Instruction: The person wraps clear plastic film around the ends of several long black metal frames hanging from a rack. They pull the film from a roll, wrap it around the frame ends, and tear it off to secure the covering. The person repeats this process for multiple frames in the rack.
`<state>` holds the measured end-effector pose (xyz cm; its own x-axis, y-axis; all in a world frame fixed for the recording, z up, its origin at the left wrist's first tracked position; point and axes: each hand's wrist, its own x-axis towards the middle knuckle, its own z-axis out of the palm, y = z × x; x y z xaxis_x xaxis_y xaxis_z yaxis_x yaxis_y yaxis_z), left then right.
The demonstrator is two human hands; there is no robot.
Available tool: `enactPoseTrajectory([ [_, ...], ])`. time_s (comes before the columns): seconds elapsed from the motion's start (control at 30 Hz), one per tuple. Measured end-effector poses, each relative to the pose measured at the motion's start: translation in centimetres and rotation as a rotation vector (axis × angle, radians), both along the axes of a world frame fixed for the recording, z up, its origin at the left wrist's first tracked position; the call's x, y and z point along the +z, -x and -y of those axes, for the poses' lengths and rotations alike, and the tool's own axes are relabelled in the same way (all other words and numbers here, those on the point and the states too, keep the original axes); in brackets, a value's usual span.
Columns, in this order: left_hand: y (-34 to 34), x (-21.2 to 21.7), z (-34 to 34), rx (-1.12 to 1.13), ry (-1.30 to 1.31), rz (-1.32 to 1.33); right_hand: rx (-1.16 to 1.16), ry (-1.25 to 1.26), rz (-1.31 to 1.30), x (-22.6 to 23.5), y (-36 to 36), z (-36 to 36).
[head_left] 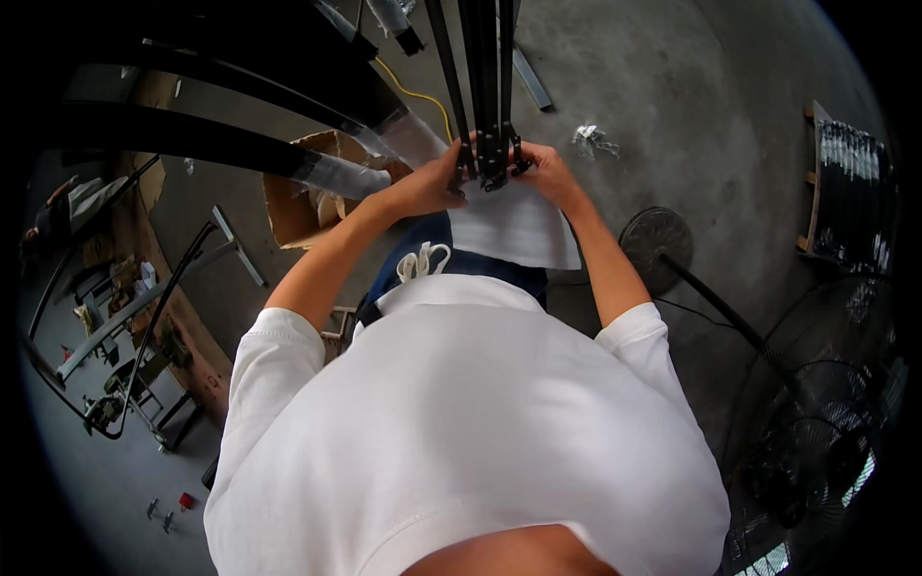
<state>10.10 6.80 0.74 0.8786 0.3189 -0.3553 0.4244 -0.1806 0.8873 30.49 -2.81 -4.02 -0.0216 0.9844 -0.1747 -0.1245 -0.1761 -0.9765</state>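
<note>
A bundle of slim black bars (486,86) runs from the top of the view down to my hands, with dark jointed fittings (492,173) at its near end. My left hand (428,187) is closed around the left side of these ends, its fingertips partly hidden behind them. On the opposite side, my right hand (551,177) grips the bundle by a small dark fitting, thumb and fingers bent. Beneath the bar ends a white sheet (519,230) lies over my lap, on dark blue trousers (403,252).
Thick black tubes (230,139) with plastic-wrapped ends reach in from the left, above an open cardboard box (286,216). A fan's round base (656,252) and wire cage (816,413) stand at right. Stacked black bars (850,197) lie far right. A person (72,211) is at far left.
</note>
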Motion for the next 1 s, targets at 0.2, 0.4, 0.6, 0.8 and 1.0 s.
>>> enactPoseTrajectory([
  [0.2, 1.8, -1.6, 1.6, 0.0, -0.075, 0.093, -0.048, 0.004, 0.1, -1.3, 0.3, 0.5],
  [0.4, 0.9, -0.2, -0.2, 0.013, -0.224, -0.002, -0.026, 0.06, 0.101, -0.3, 0.2, 0.2],
  [0.6, 0.4, 0.1, -1.0, -0.002, -0.316, 0.014, -0.026, 0.062, 0.2, 0.3, 0.2, 0.1],
  [0.8, -0.8, -0.7, -0.6, 0.122, -0.136, 0.018, -0.043, 0.004, 0.272, -0.5, 0.4, 0.4],
  [1.0, -1.0, -0.3, -0.2, 0.198, -0.136, 0.094, -0.03, 0.017, 0.106, -0.3, 0.5, 0.3],
])
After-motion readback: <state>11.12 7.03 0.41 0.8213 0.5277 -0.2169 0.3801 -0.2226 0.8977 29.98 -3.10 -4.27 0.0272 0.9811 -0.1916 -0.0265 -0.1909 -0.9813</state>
